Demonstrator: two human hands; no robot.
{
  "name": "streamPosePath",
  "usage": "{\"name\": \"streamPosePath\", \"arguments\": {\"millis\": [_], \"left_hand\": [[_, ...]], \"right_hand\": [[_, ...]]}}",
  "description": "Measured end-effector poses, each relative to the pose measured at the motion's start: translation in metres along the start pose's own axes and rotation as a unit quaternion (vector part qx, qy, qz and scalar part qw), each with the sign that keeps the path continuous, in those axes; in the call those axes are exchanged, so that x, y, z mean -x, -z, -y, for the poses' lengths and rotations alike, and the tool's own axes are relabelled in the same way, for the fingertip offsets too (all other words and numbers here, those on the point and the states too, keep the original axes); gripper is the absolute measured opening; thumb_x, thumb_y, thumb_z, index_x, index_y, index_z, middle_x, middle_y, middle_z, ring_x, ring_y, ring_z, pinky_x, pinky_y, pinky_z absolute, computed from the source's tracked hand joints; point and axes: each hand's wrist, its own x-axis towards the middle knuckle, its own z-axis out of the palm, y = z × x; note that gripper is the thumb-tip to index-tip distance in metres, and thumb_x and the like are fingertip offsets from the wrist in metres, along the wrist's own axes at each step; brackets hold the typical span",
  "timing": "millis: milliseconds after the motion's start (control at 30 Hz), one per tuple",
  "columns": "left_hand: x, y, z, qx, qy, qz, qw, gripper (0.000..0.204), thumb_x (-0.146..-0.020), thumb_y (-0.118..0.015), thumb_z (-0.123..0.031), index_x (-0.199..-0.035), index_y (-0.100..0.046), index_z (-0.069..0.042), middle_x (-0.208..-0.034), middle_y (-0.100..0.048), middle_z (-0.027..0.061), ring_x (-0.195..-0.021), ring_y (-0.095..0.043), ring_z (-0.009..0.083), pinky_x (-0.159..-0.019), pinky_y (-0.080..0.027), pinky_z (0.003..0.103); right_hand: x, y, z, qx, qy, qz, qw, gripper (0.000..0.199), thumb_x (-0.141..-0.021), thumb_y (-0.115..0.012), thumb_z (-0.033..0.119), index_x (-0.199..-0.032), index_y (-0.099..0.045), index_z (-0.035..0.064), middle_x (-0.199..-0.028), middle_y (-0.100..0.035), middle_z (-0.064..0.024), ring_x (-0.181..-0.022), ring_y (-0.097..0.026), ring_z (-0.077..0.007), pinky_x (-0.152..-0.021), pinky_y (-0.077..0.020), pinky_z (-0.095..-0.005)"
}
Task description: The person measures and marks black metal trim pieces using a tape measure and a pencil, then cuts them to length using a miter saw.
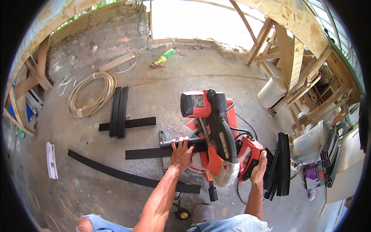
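A red and black mitre saw (223, 135) stands on the concrete floor in front of me. My right hand (259, 169) is wrapped round its red and black handle (249, 152), on the right side of the saw. A straight black bar (143, 153) lies across the saw's base and sticks out to the left. My left hand (181, 155) presses on this bar, fingers curled over it and against the grey fence (172, 142). The bar's right end and most of the blade are hidden behind the saw head. Nearer to me, a long black strip (127, 176) lies on the floor.
More black bars (119, 112) lie crossed at the left, by a coiled hose (92, 96). Black profiles (284, 164) stand close to the saw's right, beside a white bucket (309, 143). A green bottle (167, 55) lies further off. The saw's cable (247, 121) trails behind it.
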Motion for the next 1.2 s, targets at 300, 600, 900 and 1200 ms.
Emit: {"name": "streamPosePath", "arguments": {"millis": [300,600,900,1200], "left_hand": [[0.002,0.013,-0.002,-0.013,0.008,0.019,1.0,0.037,-0.084,-0.073,-0.034,-0.117,-0.071,-0.017,-0.136,-0.043,0.0147,-0.137,-0.034,0.0342,-0.108,-0.018,0.063],[0.002,0.022,-0.002,-0.012,-0.01,0.047,0.999,0.038,-0.085,-0.073,-0.028,-0.121,-0.069,-0.016,-0.145,-0.039,0.0182,-0.141,-0.03,0.0377,-0.111,-0.014,0.064],[0.012,0.046,-0.006,0.019,0.012,-0.061,0.998,0.047,-0.086,-0.073,-0.031,-0.129,-0.063,-0.014,-0.151,-0.035,0.0218,-0.142,-0.027,0.0391,-0.112,-0.012,0.063],[0.064,0.047,0.068,0.315,0.745,-0.318,0.494,0.067,-0.072,-0.082,-0.056,-0.118,-0.06,-0.013,-0.109,-0.06,0.014,-0.103,-0.058,0.0273,-0.089,-0.043,0.043]], "right_hand": [[-0.089,-0.009,0.079,-0.087,-0.052,0.161,0.982,0.059,-0.1,-0.047,0.056,-0.089,-0.064,0.0008,-0.07,-0.064,-0.0079,-0.058,-0.06,-0.0162,-0.056,-0.0468,-0.0298],[-0.166,-0.04,0.109,-0.203,-0.061,0.134,0.968,0.046,-0.096,-0.06,0.043,-0.102,-0.064,-0.0024,-0.08,-0.069,-0.0128,-0.065,-0.066,-0.0186,-0.058,-0.0519,-0.0314],[-0.155,-0.041,0.087,-0.231,0.039,-0.007,0.972,0.035,-0.096,-0.059,0.028,-0.101,-0.066,-0.0054,-0.09,-0.07,-0.012,-0.086,-0.064,-0.0155,-0.081,-0.0487,-0.0296],[0.098,-0.057,-0.028,-0.058,-0.002,0.224,0.973,0.009,-0.082,-0.068,0.009,-0.087,-0.063,0.0037,-0.08,-0.062,-0.0101,-0.072,-0.062,-0.0228,-0.067,-0.0509,-0.0358]]}}
